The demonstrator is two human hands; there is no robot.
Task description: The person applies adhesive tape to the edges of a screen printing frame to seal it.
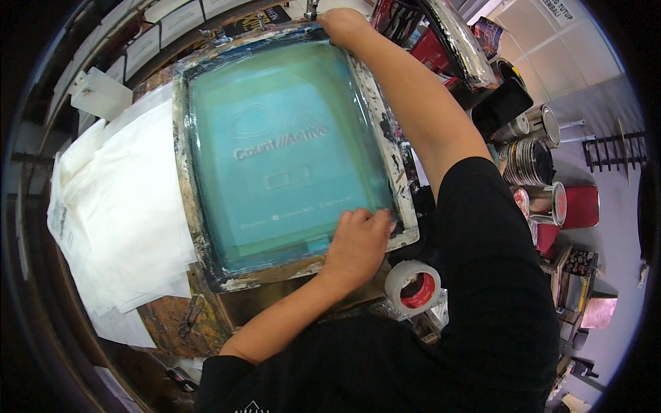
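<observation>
A screen printing frame (407,206) with blue-green mesh lies in front of me, its wooden edges smeared with paint. Lettering and outlined shapes show in the mesh. My left hand (358,244) is at the near right corner, fingers bent and pressed together against the inner edge. Whatever is in those fingers, if anything, is hidden. My right arm stretches along the frame's right side. At the far right corner my right hand (344,27) is closed around the frame's edge, beside a small metal clamp (312,9).
White sheets (124,206) are stacked left of the frame, with a translucent plastic container (102,95) beyond them. A roll of clear tape (413,288) stands near my left hand. Paint cans (549,203) and more frames (458,45) crowd the right. Scissors (191,315) lie on the stained board (162,323).
</observation>
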